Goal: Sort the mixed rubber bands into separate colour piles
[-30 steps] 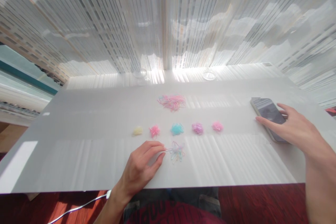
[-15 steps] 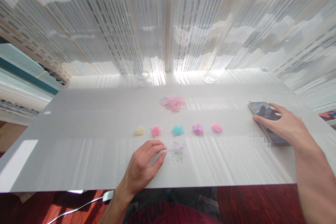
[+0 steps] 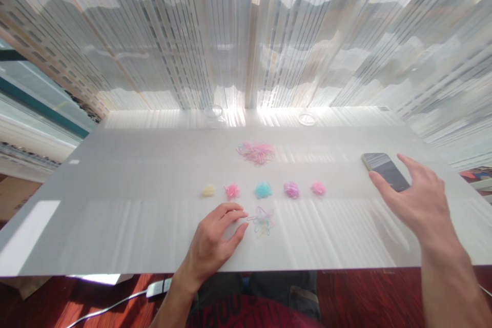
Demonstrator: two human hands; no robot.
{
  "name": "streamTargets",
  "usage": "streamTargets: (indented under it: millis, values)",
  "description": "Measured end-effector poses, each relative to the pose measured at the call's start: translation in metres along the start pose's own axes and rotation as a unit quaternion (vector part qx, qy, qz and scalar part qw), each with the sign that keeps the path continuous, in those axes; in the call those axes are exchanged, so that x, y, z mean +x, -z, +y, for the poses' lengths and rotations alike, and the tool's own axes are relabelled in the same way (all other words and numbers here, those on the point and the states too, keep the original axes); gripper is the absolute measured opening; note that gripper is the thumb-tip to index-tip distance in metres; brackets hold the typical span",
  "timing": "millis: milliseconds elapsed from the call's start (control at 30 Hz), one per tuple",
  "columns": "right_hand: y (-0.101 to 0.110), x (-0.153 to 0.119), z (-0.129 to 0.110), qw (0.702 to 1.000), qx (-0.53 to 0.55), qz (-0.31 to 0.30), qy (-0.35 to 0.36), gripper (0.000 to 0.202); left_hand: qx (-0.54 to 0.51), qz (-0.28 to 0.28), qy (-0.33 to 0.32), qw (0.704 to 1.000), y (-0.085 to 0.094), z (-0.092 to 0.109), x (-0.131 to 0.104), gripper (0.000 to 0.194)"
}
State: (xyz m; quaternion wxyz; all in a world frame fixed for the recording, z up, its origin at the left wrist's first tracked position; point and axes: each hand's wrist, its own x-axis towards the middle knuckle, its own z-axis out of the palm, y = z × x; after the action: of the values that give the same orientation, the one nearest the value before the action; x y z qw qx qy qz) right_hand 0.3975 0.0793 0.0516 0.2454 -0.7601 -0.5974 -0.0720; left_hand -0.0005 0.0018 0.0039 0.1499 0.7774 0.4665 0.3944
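Note:
My left hand (image 3: 216,238) rests low over the table with thumb and forefinger apart. Its fingertips are beside a small mixed pile of pastel elastic bands (image 3: 264,224), where a loop sticks out toward them. On the right, my right hand (image 3: 418,197) is spread around a dark phone (image 3: 386,169) lying face up. The thumb is near the phone's left edge; whether it touches cannot be made out. A row of sorted band piles lies beyond the left hand: yellow (image 3: 208,191), coral pink (image 3: 232,191), turquoise (image 3: 263,189), purple (image 3: 291,189) and pink (image 3: 318,188).
A larger mixed heap of bands (image 3: 257,152) lies behind the row on the white table (image 3: 154,164). Two clear round containers (image 3: 306,119) stand at the back edge, before a striped sheer curtain (image 3: 184,36). A white power strip (image 3: 158,288) is below the front edge.
My right hand's fingers have spread and come away from the phone, which now appears smaller and flat on the table. My left hand stays by the small mixed pile. The view has shifted slightly.

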Motion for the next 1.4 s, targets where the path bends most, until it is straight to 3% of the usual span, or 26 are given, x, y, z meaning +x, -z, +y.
streamTargets:
  millis: [67, 167, 267, 367, 533, 1000, 1400]
  values:
    - [0.004, -0.032, -0.026, 0.991, 0.105, 0.046, 0.073, 0.048, 0.014, -0.012, 0.0, 1.0, -0.002, 0.003, 0.0, 0.015]
    - [-0.001, -0.078, -0.067, 0.948, 0.244, -0.021, 0.203, 0.024, 0.033, -0.032, 0.0, 0.999, -0.006, 0.009, 0.002, 0.019]
    - [-0.016, -0.105, -0.099, 0.909, 0.325, -0.106, 0.239, 0.022, 0.043, -0.043, -0.001, 0.998, -0.013, 0.013, 0.007, 0.022]
    - [-0.033, -0.111, -0.115, 0.897, 0.345, -0.132, 0.243, 0.024, 0.053, -0.051, -0.002, 0.997, -0.018, 0.015, 0.011, 0.021]
    - [-0.044, -0.108, -0.119, 0.887, 0.345, -0.166, 0.259, 0.025, 0.053, -0.042, 0.004, 0.998, -0.022, 0.014, 0.017, 0.013]
    - [-0.039, -0.11, -0.117, 0.877, 0.329, -0.215, 0.277, 0.036, 0.024, -0.043, 0.026, 0.998, -0.017, 0.016, 0.018, 0.009]
    - [-0.036, -0.11, -0.117, 0.871, 0.338, -0.223, 0.28, 0.009, -0.022, -0.029, 0.033, 0.999, -0.014, 0.017, 0.014, 0.009]
